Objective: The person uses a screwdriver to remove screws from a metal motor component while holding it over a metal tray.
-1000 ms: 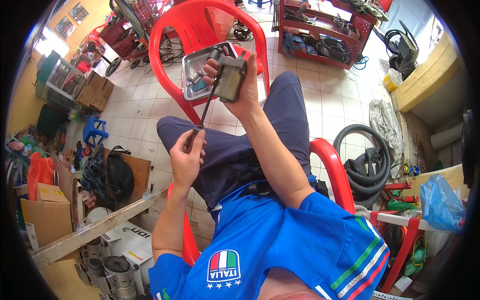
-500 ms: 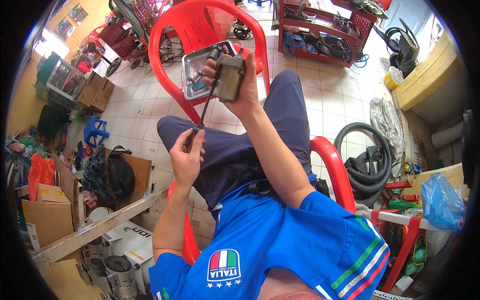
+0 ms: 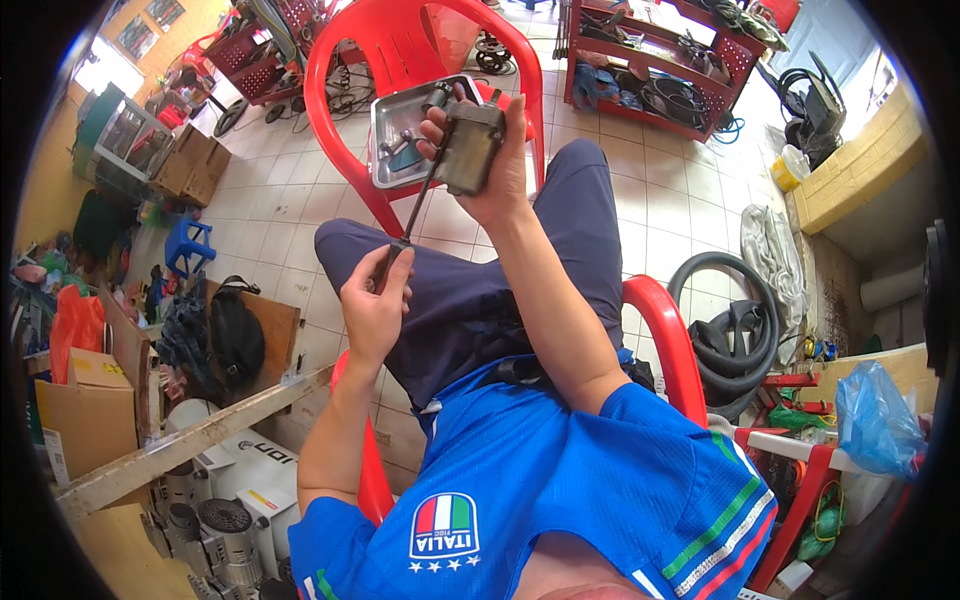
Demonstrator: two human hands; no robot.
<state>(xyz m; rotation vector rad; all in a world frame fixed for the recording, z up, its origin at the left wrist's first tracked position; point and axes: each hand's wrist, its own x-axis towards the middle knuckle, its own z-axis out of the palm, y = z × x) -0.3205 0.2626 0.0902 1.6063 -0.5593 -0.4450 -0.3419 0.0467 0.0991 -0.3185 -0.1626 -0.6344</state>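
My left hand (image 3: 373, 312) is closed around the dark lower end of a long thin rod (image 3: 420, 205), which slants up toward my other hand. My right hand (image 3: 500, 195) grips a grey-brown metal canister (image 3: 469, 152) with a dark rim, thumb on its right side and fingers behind it. Beside the canister, a dark short cylinder (image 3: 438, 97) shows near the rod's upper end; whether they join is hard to see. Just beyond, a silver metal tray (image 3: 383, 178) with several small metal parts rests on the seat of a red plastic chair (image 3: 318, 100).
A red tool trolley (image 3: 640, 110) stands at the far right. Black tubes (image 3: 690, 285) lie coiled right of my seat. Left are a blue stool (image 3: 188, 248), a cardboard box (image 3: 92, 420) and a wooden beam (image 3: 200, 440) near a machine.
The whole view has shifted slightly. Both hands keep their grips on the rod and the canister, with the canister a little lower and further right in the picture.
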